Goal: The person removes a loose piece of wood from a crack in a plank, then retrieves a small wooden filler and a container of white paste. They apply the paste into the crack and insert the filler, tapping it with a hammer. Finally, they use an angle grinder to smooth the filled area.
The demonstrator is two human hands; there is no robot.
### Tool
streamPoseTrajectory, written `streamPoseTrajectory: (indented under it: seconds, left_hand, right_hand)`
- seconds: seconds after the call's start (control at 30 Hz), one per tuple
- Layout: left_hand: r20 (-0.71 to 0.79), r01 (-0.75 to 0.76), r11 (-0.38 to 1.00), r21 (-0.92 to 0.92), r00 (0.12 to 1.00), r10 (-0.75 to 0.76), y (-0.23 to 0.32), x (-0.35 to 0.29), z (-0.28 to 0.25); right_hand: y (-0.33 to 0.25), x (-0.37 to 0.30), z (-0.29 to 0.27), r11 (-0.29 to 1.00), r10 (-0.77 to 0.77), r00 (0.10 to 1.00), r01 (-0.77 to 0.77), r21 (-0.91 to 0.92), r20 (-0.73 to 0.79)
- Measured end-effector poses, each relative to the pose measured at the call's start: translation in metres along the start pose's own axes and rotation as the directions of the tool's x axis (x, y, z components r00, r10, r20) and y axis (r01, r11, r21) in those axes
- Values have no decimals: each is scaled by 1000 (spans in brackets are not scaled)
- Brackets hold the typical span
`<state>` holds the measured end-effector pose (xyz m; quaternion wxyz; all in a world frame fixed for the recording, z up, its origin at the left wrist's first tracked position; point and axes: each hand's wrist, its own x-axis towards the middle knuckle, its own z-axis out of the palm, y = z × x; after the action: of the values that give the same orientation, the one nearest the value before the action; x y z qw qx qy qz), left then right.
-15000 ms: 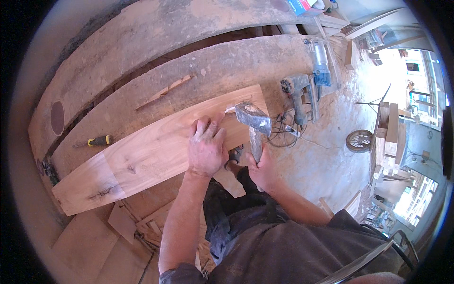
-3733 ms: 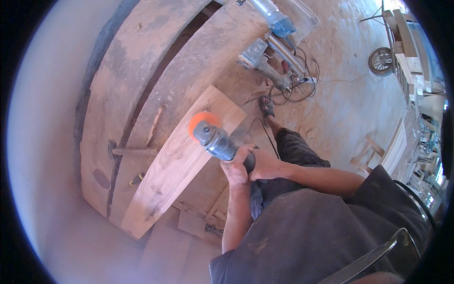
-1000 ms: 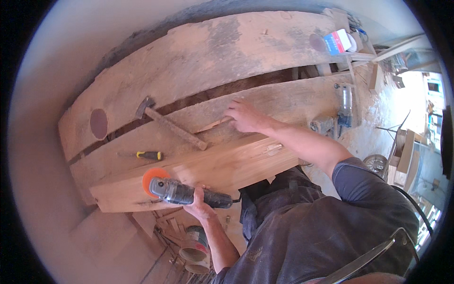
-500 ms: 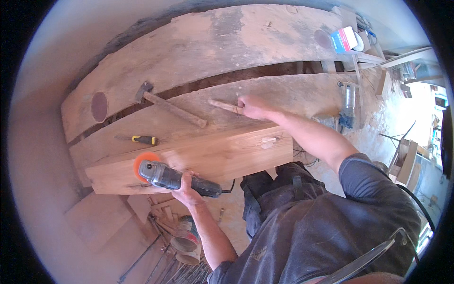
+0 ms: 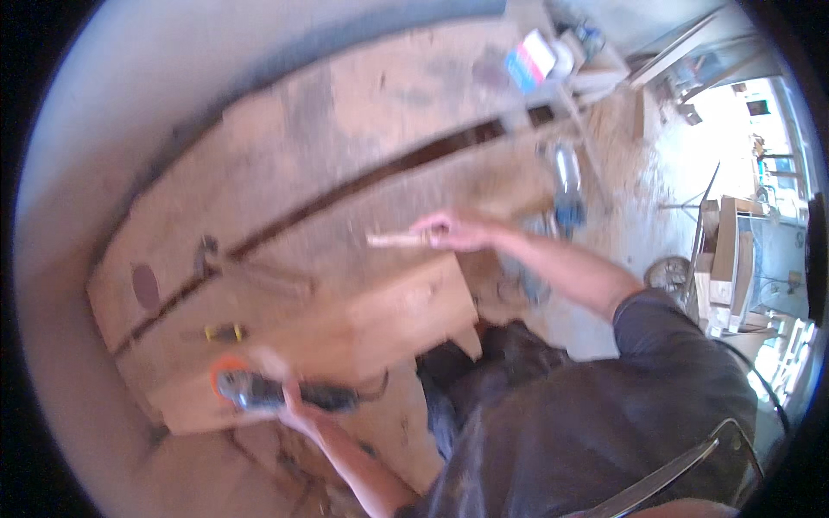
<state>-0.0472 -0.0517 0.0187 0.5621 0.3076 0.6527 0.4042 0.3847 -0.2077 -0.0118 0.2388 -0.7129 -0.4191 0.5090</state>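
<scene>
My left hand (image 5: 300, 413) is closed around the body of a grey and black angle grinder (image 5: 259, 391). The grinder's orange disc (image 5: 218, 378) is over the left end of a light wooden board (image 5: 401, 315) on the workbench; blur hides whether it touches. Out over the bench, my right hand (image 5: 458, 231) grips a short, pale wooden stick (image 5: 393, 239) whose kind I cannot make out. Left of that hand lies a hammer (image 5: 281, 278) with a wooden handle. A yellow and black handled tool (image 5: 226, 332), like a screwdriver, lies near the board's far edge.
A long gap (image 5: 371, 179) splits the workbench (image 5: 285, 160). A round brown sanding disc (image 5: 145, 287) lies at its left end. Toward the right are a blue and silver power tool (image 5: 566, 181) and a small box (image 5: 528, 62). Stacked timber (image 5: 725, 259) stands far right.
The view has turned, so bench and board tilt up to the right and most things sit further left. My right hand still holds the stick, now near the board's right end; my left keeps the grinder.
</scene>
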Motion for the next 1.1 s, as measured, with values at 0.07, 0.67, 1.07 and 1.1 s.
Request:
streamPoseTrajectory:
  seconds: [0.07, 0.67, 1.07, 1.1]
  left_hand:
    - [-1, -3, 995, 100, 1000, 3, 12, -11, 17]
    - [60, -94, 995, 40, 994, 91, 14, -19, 17]
    - [52, -112, 991, 77, 993, 108, 15, -16, 14]
    - [50, -109, 991, 76, 993, 105, 12, -13, 9]
  right_hand:
    - [12, -18, 7, 999, -34, 998, 36, -36, 59]
    - [-35, -23, 3, 887, -277, 908, 368, -279, 315]
    - [-47, -59, -29, 864, 11, 952, 145, -481, 306]
    - [-51, -60, -32, 852, 80, 948, 96, -514, 309]
